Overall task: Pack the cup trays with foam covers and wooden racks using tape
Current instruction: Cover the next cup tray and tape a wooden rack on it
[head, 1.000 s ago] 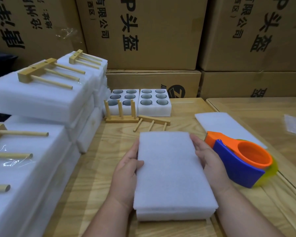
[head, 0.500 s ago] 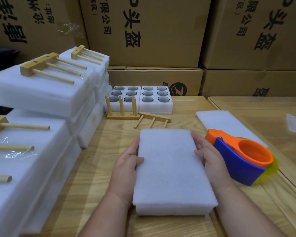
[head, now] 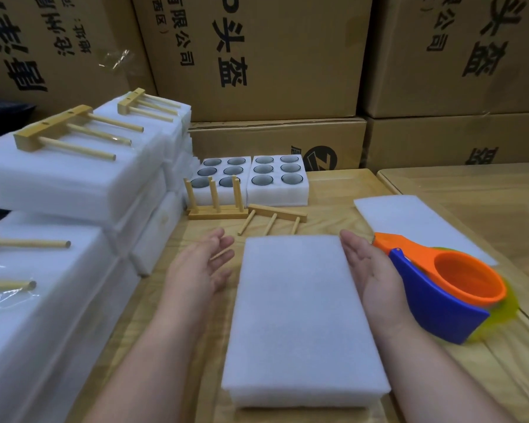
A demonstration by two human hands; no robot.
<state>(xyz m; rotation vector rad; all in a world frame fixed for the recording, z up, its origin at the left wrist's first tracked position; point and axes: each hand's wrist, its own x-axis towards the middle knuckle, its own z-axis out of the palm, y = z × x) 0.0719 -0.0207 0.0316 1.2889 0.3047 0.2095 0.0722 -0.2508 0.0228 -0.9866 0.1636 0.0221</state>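
Both my hands hang loose-fingered, palms inward: left hand (head: pixel 200 270) just left of the foam-covered cup tray (head: pixel 303 319) lying near me on the table (head: pixel 342 184), right hand (head: pixel 368 270) at its right edge beside the tape dispenser (head: pixel 440 291).

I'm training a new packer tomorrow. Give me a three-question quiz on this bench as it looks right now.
1. True or false: both the left hand and the right hand grip the foam cover.
2. What lies right beside the right hand? A) tape dispenser B) scissors C) marker
3. How many cup openings show in the right-hand open cup tray?

Key: 1 false, both hands are open and off the foam; 2 A; 3 six.
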